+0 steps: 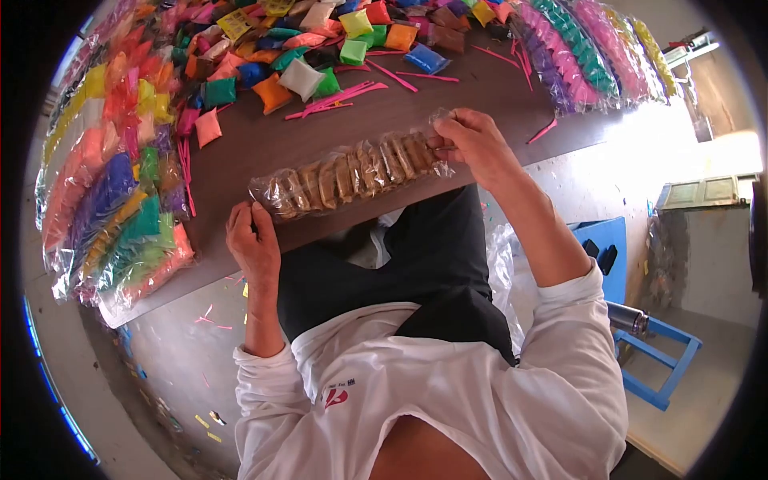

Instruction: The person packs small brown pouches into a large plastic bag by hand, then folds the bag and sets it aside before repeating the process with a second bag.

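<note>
A long clear plastic bag (352, 178) filled with a row of small brown packets lies at a slant near the front edge of the table. The fingers of my right hand (478, 150) are closed on the bag's right end, at its loose plastic. At the other end, my left hand (254, 236) is at the table edge, thumb and fingers curled beside the bag's lower left corner. Whether those fingers pinch the plastic cannot be made out.
Colourful small packets (302, 78) heap at the table's back, with pink strips (340, 98) before them. Long bags of coloured packets (120, 184) pile at left, others (572, 52) at back right. A blue stool (660, 360) stands at right, beside a metal flask (628, 318).
</note>
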`<state>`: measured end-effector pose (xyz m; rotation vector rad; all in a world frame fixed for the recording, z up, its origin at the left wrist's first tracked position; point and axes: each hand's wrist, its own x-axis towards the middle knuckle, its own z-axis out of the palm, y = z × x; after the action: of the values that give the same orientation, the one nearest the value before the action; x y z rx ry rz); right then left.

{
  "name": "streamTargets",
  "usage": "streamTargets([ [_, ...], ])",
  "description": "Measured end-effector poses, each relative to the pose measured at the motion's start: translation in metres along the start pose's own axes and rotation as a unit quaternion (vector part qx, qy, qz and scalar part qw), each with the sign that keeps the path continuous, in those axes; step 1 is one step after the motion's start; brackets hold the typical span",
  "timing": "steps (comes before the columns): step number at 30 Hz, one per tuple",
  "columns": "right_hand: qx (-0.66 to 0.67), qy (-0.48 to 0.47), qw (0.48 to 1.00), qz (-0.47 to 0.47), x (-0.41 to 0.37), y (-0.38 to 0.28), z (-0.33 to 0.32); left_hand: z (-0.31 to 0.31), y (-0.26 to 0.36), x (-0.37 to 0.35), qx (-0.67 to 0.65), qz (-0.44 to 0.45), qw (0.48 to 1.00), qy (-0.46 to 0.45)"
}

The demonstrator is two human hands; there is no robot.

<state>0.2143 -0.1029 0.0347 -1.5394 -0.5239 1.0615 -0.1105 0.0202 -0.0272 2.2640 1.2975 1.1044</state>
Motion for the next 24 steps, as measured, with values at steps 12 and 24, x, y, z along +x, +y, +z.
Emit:
streamTargets([
  [12, 0.147, -0.063, 0.987, -0.021, -0.003, 0.018, -0.012, -0.001, 0.002, 0.001, -0.005, 0.004, 1.000, -0.012],
  [24, -0.162, 0.053, 0.977, -0.129, -0.007, 0.024, -0.001, 0.000, 0.001, 0.000, 0.000, 0.016, 1.000, -0.012],
])
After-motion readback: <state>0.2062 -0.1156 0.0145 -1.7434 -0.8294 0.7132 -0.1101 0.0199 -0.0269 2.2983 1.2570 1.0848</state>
